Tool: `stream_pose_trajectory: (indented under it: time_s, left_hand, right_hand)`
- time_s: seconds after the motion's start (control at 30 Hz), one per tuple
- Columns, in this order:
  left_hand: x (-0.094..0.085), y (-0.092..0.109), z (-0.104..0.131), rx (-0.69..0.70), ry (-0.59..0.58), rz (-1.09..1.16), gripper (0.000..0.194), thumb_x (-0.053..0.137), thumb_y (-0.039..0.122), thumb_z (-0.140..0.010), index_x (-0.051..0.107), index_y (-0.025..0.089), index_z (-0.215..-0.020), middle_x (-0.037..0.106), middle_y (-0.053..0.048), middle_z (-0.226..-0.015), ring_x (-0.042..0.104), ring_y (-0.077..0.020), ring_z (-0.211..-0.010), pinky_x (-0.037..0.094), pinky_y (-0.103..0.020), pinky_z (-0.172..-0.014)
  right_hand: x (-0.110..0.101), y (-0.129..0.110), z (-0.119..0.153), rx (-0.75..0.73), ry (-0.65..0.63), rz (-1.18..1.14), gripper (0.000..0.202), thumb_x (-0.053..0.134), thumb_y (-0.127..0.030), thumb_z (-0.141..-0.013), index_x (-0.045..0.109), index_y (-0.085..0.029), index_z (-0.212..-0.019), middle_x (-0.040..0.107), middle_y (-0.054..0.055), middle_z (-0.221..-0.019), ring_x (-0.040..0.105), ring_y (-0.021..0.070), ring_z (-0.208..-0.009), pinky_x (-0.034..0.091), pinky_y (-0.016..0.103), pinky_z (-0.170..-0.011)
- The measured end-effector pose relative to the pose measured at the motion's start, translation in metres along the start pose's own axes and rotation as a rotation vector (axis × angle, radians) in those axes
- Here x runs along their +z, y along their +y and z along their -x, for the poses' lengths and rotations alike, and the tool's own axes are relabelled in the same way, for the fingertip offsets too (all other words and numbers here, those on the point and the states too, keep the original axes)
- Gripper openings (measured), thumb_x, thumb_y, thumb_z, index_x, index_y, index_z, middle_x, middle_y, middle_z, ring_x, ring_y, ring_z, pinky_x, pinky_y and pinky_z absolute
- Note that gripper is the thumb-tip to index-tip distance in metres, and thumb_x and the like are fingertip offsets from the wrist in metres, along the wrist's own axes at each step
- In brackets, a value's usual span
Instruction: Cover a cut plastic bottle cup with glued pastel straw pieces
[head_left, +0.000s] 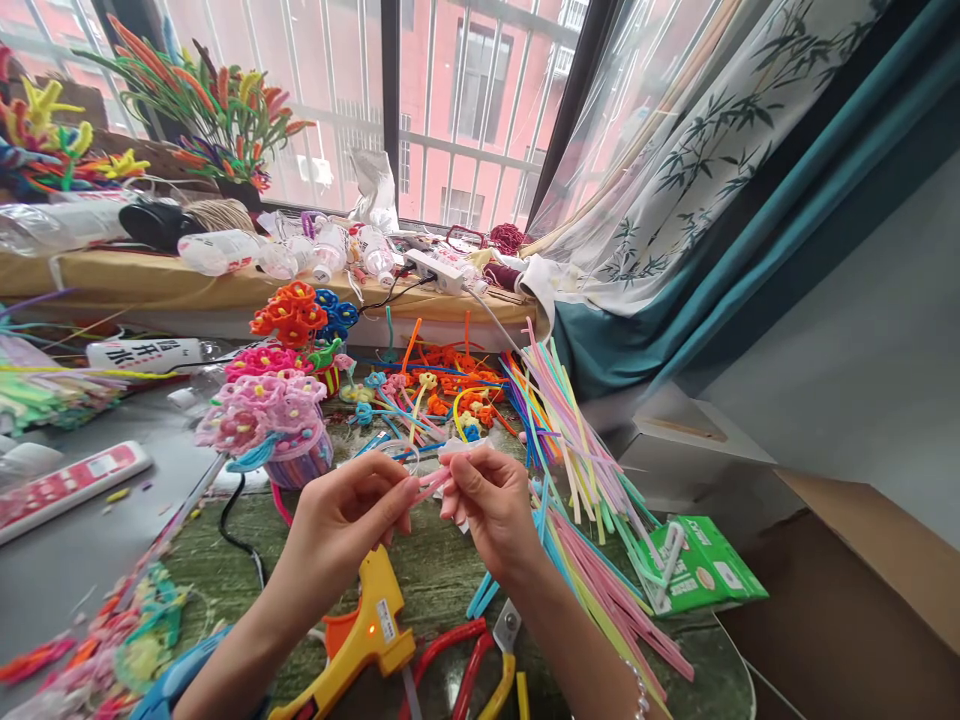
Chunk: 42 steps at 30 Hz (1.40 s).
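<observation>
Between my two hands, above the green tabletop, runs a short pink pipe cleaner. My left hand pinches it between thumb and fingers. On the other side, my right hand grips it close to the fingertips; its exact shape there is partly hidden. A yellow hot glue gun with a lit orange light lies below my left hand. Under my right forearm are pliers and red handles. Pink pipe-cleaner flowers stand in a striped pot to the left.
Loose pipe cleaners are spread at right, beside a green packet and an open cardboard box. Small orange and blue pieces lie behind my hands. Plastic bottles and a power strip line the windowsill.
</observation>
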<state>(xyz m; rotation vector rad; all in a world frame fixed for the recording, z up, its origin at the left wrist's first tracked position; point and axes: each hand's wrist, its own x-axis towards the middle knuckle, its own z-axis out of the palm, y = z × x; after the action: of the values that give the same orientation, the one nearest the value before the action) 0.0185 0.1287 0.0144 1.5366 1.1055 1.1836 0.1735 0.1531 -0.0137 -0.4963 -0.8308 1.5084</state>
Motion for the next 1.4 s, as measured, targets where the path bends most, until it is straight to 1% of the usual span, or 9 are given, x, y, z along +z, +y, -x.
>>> stream_pose_trajectory:
  time_s: [0.23,0.3,0.4,0.47,0.53,0.77,0.9,1.13,1.4]
  left_hand:
    - [0.000,0.000,-0.001,0.176,0.010,-0.150,0.018,0.061,0.030,-0.089,0.062,0.019,-0.075,0.062,0.006,-0.054,0.053,-0.0072,-0.045,0.041,-0.015,-0.042]
    - [0.001,-0.003,-0.001,0.343,0.103,-0.349,0.013,0.062,0.029,-0.090,0.064,0.019,-0.081,0.064,0.006,-0.059,0.056,-0.0079,-0.048,0.044,-0.017,-0.046]
    - [0.000,-0.006,-0.001,0.689,0.251,-0.739,0.009,0.064,0.024,-0.090,0.066,0.017,-0.096,0.071,0.000,-0.076,0.064,-0.0116,-0.063,0.050,-0.022,-0.062]
    - [-0.001,-0.007,0.000,0.859,0.263,-0.918,0.012,0.065,0.019,-0.089,0.066,0.014,-0.100,0.073,-0.003,-0.085,0.066,-0.0147,-0.071,0.051,-0.026,-0.069]
    - [-0.003,-0.008,0.000,0.942,0.234,-1.021,0.015,0.067,0.015,-0.087,0.065,0.012,-0.101,0.074,-0.005,-0.087,0.067,-0.0167,-0.073,0.052,-0.029,-0.070]
    - [-0.005,-0.007,0.000,1.016,0.190,-1.016,0.014,0.065,0.007,-0.086,0.064,0.006,-0.100,0.072,-0.009,-0.084,0.066,-0.0174,-0.072,0.053,-0.030,-0.071]
    - [-0.004,-0.004,0.001,0.961,0.184,-0.953,0.009,0.060,0.008,-0.089,0.065,0.009,-0.098,0.072,-0.006,-0.083,0.067,-0.0153,-0.072,0.053,-0.027,-0.072]
    - [-0.003,-0.006,-0.001,0.889,0.265,-0.931,0.008,0.060,0.016,-0.092,0.067,0.013,-0.091,0.074,-0.003,-0.081,0.070,-0.0135,-0.071,0.053,-0.022,-0.072]
    - [-0.006,-0.009,0.003,0.886,0.215,-0.955,0.014,0.055,0.011,-0.093,0.067,0.016,-0.099,0.074,-0.003,-0.084,0.070,-0.0134,-0.072,0.054,-0.023,-0.071]
  right_hand:
    - [0.003,-0.001,0.000,-0.002,0.021,0.001,0.018,0.085,-0.032,-0.070,0.077,-0.016,-0.073,0.070,-0.001,-0.056,0.064,0.0068,-0.042,0.045,0.008,-0.037]
    - [0.003,-0.001,0.000,-0.016,0.051,0.003,0.020,0.086,-0.032,-0.068,0.076,-0.015,-0.071,0.069,-0.001,-0.054,0.063,0.0065,-0.040,0.046,0.009,-0.037]
    - [0.004,-0.001,-0.001,-0.045,0.100,0.012,0.021,0.087,-0.032,-0.066,0.075,-0.015,-0.068,0.069,-0.001,-0.053,0.062,0.0064,-0.039,0.047,0.010,-0.038]
    - [0.005,0.001,0.000,-0.056,0.115,0.017,0.021,0.087,-0.032,-0.066,0.074,-0.015,-0.067,0.069,-0.001,-0.054,0.062,0.0063,-0.039,0.047,0.010,-0.038]
    - [0.005,0.002,0.001,-0.057,0.125,0.015,0.022,0.087,-0.032,-0.067,0.073,-0.015,-0.066,0.068,-0.002,-0.054,0.061,0.0060,-0.039,0.046,0.010,-0.038]
    - [0.006,0.004,0.002,-0.041,0.149,0.024,0.022,0.087,-0.031,-0.066,0.071,-0.015,-0.065,0.068,-0.002,-0.053,0.061,0.0062,-0.039,0.044,0.010,-0.037]
    - [0.005,0.005,0.002,-0.049,0.148,0.026,0.023,0.087,-0.032,-0.067,0.070,-0.016,-0.065,0.068,-0.002,-0.054,0.061,0.0066,-0.040,0.043,0.010,-0.037]
    - [0.005,0.004,0.002,-0.079,0.157,0.024,0.024,0.087,-0.033,-0.067,0.070,-0.016,-0.067,0.070,-0.001,-0.060,0.061,0.0067,-0.042,0.043,0.012,-0.038]
    - [0.004,0.004,0.000,-0.073,0.185,0.057,0.025,0.087,-0.035,-0.066,0.070,-0.016,-0.066,0.070,0.000,-0.061,0.060,0.0070,-0.043,0.042,0.014,-0.039]
